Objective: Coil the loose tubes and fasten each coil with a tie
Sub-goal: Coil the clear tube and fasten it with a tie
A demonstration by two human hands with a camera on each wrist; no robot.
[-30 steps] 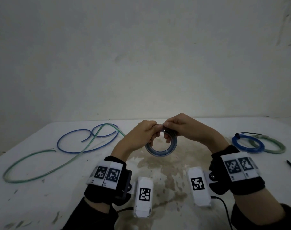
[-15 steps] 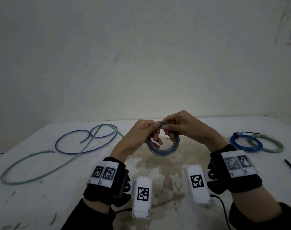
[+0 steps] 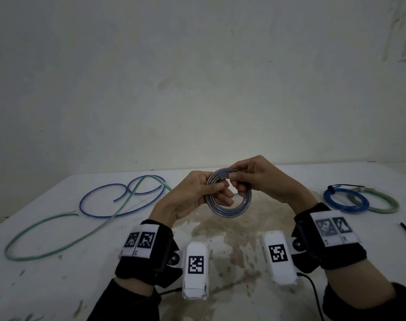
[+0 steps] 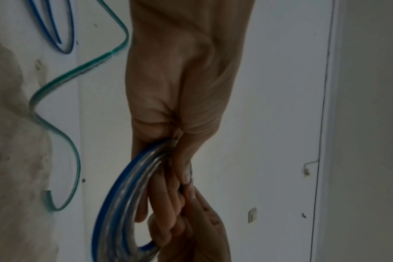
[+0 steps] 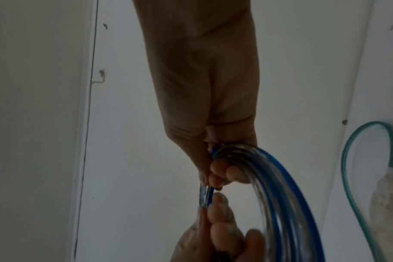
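Blue-striped clear coil [image 3: 228,193] has tipped more upright above the table [image 3: 58,286] than a second ago, so winding looks finished, tie pending; left hand [image 3: 192,195] and right hand [image 3: 262,179] pinch its top, wrists raised. Left wrist view: thumb and fingers [image 4: 166,209] clamp the strands. Right wrist view: fingertips [image 5: 220,172] nip the tube end against the coil.

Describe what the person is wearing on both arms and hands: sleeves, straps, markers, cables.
Both hands, left hand and right hand, are bare. Each forearm has a dark sleeve and a black wrist wrap bearing a white band printed with two square black-and-white markers. A white boxy camera housing with its own square marker hangs inward from each wrap on a ball joint. A black cable trails from the right one.
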